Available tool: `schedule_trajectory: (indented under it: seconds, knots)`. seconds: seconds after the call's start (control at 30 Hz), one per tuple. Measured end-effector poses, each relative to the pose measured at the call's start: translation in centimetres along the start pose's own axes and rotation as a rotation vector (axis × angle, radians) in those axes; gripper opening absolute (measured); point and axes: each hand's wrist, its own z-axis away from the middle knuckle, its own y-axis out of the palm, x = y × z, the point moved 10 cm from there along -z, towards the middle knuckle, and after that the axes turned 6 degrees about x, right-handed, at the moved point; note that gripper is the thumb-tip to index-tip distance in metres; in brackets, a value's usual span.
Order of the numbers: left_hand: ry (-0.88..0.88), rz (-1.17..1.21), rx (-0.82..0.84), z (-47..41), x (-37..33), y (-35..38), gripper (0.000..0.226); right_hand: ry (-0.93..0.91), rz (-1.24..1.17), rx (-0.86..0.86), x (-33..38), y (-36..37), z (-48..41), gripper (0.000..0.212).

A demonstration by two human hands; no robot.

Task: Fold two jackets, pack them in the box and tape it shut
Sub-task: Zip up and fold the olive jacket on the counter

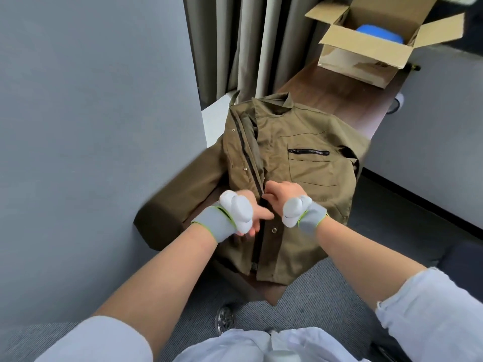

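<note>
Seemingly closing the front before folding: left hand (254, 218) and right hand (283, 192) each pinch the zipper edges of the jacket (308, 142), which lies flat on the desk (326, 90); next, sleeves fold inward.

On brown table (326, 92): olive jacket (300, 158), front up, collar at far side. At mid-zipper, close together: left hand (251, 212) and right hand (285, 192), both pinching front edges. At far end: open cardboard box (366, 53), 1 blue item (379, 33) inside.

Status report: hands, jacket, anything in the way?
Left hand and right hand grip jacket front at zipper. Jacket flat on table, unfolded. Box open, blue thing inside.
</note>
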Motion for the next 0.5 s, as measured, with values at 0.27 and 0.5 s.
schedule_trajectory:
  seconds: [0.27, 0.5]
  knots:
    - [0.054, -0.298, -0.163, -4.8, -1.5, -0.4, 0.033, 0.079, -0.199, 0.072, -1.2, 0.9, -0.1, 0.023]
    - [-0.044, -0.369, 0.285, -7.4, -0.6, 3.4, 0.041, 0.118, -0.047, 0.031, -2.5, -0.9, -2.8, 0.025]
